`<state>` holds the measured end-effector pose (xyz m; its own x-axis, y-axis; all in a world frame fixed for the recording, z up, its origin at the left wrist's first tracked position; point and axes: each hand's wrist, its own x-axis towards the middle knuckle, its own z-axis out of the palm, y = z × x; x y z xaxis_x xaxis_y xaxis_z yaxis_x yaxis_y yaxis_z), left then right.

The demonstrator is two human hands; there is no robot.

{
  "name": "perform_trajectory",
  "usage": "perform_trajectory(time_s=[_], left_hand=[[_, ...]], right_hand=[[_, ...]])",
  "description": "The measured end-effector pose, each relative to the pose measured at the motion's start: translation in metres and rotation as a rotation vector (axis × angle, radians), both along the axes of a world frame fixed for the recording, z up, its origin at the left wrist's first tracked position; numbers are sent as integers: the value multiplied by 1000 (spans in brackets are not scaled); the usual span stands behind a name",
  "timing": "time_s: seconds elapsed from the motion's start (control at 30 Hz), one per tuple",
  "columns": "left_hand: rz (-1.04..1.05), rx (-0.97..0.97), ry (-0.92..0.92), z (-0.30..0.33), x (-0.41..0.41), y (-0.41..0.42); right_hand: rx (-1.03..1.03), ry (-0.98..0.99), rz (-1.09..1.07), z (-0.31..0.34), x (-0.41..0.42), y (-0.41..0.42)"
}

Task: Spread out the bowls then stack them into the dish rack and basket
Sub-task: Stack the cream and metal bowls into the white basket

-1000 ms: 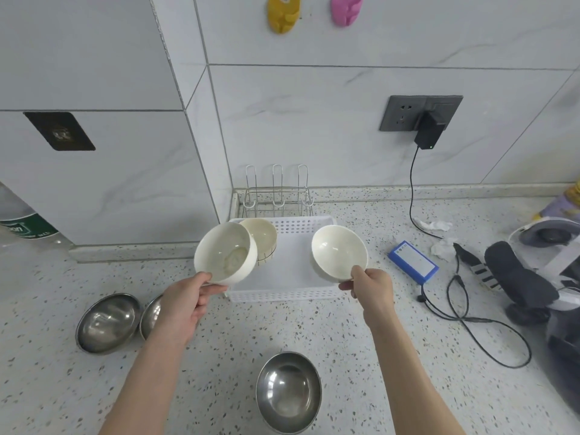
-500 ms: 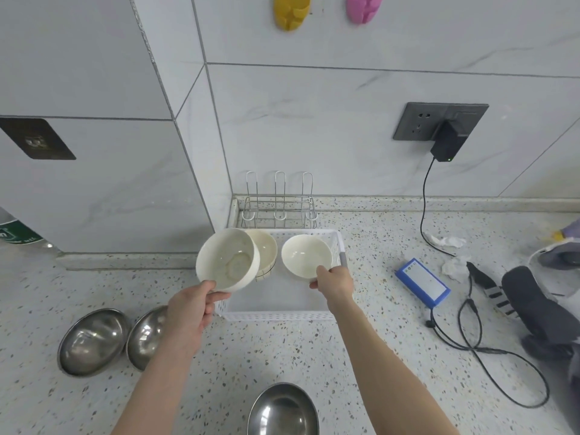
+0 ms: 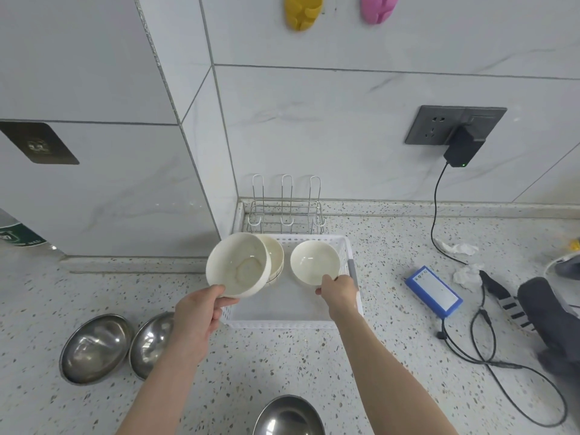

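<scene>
My left hand (image 3: 196,312) grips a cream ceramic bowl (image 3: 237,265) by its near rim, tilted and held above the left edge of the white perforated basket (image 3: 356,296). My right hand (image 3: 337,290) pinches the near rim of a second cream bowl (image 3: 314,262), which is low inside the basket at its right side. A third cream bowl (image 3: 276,255) sits in the basket's back left corner, partly hidden behind the left-hand bowl. The wire dish rack (image 3: 285,211) stands bare behind the basket. Three steel bowls lie on the counter: two on the left (image 3: 95,348) (image 3: 150,342), one at the bottom (image 3: 287,417).
A blue box (image 3: 433,290), a black cable (image 3: 502,365), crumpled tissue (image 3: 461,271) and dark gear (image 3: 546,312) lie on the counter to the right. A charger (image 3: 463,149) hangs from the wall socket. The tiled wall corner closes in at the back left.
My right hand has carried its bowl forward and down into the right side of the basket. The left-hand bowl has shifted slightly toward the basket. The camera has moved closer.
</scene>
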<state>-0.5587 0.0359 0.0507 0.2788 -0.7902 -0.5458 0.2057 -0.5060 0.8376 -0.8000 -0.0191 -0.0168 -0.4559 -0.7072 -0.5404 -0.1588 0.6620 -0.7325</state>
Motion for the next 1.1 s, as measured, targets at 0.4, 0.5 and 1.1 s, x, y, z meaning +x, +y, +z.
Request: perform_trajectory(time_s=[0.4, 0.5, 1.1], left_hand=[[-74, 38, -9, 1, -14, -2], [-95, 32, -30, 1, -22, -3], [-268, -27, -217, -2, -106, -56]], right_hand=[[59, -210, -48, 10, -6, 7], [74, -189, 18, 20, -13, 14], [-293, -226, 233, 59, -28, 29]])
